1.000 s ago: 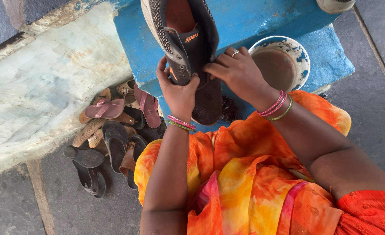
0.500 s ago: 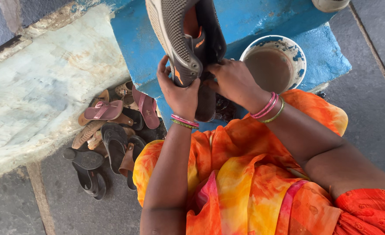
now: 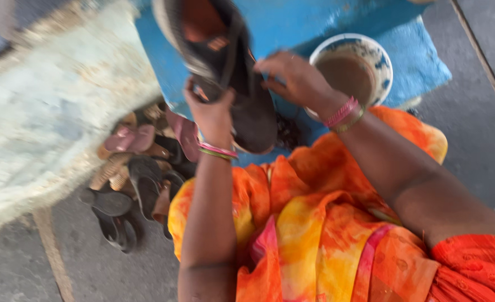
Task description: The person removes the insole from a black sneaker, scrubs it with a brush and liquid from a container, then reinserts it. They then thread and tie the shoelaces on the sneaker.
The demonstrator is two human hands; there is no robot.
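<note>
Holding a dark grey slip-on shoe with an orange lining (image 3: 225,61) up over the blue painted slab (image 3: 314,22), the person grips it from below with the left hand (image 3: 211,109), fingers closed round the heel end. The right hand (image 3: 292,78) rests on the shoe's side, fingers curled against the upper; the frame is blurred, so it is hard to tell whether anything is pinched between those fingers. Just beside the right wrist stands a blue-and-white patterned bowl of muddy brown water (image 3: 352,70). A heap of worn sandals — pink, brown and black (image 3: 135,173) — lies on the grey floor near the left forearm, next to a pale rough stone ledge (image 3: 46,123).

To work the shoe well, the left grip should likely stay firm at the heel so the sole does not twist, while the right hand moves in short strokes along the side, keeping the shoe tilted away from the orange and yellow cloth (image 3: 314,240) in the lap.
</note>
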